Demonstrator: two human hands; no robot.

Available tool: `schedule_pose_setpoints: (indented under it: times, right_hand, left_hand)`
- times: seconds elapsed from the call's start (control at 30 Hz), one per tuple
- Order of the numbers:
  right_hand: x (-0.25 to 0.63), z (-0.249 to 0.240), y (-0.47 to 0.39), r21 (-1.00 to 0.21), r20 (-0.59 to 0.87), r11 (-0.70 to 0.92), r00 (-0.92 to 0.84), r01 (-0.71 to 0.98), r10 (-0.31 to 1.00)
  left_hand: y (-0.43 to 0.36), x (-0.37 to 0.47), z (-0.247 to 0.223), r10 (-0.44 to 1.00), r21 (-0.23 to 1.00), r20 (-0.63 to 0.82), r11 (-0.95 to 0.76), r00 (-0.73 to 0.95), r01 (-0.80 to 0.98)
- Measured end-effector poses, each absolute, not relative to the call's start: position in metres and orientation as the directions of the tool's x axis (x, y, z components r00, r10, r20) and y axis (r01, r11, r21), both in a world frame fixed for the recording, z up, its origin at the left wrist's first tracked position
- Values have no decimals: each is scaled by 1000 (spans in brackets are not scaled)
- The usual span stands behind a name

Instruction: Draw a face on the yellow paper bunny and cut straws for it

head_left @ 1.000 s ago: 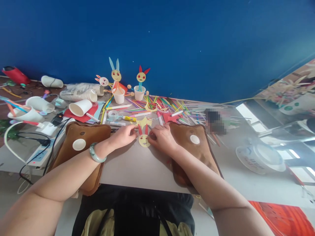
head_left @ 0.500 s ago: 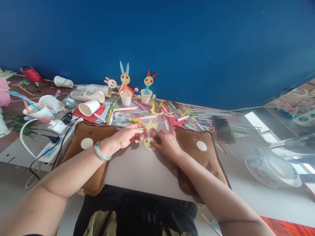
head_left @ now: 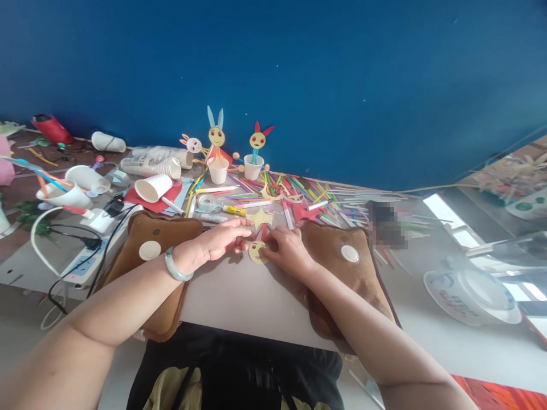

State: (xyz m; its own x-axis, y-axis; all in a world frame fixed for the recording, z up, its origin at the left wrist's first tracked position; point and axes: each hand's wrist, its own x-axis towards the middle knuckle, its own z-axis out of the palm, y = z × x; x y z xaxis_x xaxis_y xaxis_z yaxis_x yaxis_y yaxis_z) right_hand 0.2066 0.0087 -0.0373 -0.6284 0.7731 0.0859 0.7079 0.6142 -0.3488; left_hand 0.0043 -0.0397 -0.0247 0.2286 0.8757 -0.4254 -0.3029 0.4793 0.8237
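- Paper rabbit face [head_left: 256, 255]: lying on the table [head_left: 239, 302], red ears [head_left: 264, 232] pointing away from the wearer.
- Left hand [head_left: 224, 239]: fingers loosely curled beside the ears; grip indeterminable.
- Right hand [head_left: 291, 249]: fingers bent at the face's right edge; pinch indeterminable.

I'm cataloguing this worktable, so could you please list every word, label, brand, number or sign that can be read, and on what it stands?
No text can be read.
Pale bowl: coloured print, too blurred.
Wrapped cups: possible print, too blurred.
Yellow marker: dark marking, too small.
Paper face: no visible lettering.
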Motion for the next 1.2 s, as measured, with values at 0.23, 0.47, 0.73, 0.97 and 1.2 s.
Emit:
schedule_pose_setpoints:
  times: [0.23, 0.47, 0.73, 0.97, 1.2]
  right_hand:
    - [206, -36, 8, -363, 99, 624, -637, 692, 764]
    - [205, -31, 5, -451, 113, 662, -697, 599, 708]
    - [209, -39, 21, -444, 289, 560, -480, 699, 828]
    - [209, -55, 29, -391, 264, 545, -477, 741, 838]
    - [208, -61, 34, -401, 184, 588, -566, 703, 803]
  left_hand:
    - [-44, 10, -29, 900, 914, -383, 402, 210, -52]
    - [-39, 8, -48, 999, 909, 34, -24, -18, 416]
    - [-43, 9, -35, 969, 719, 149, -244, 199, 651]
    - [-52, 12, -29, 835, 476, 160, -533, 527, 700]
    - [-53, 13, -32, 752, 398, 179, -645, 635, 652]
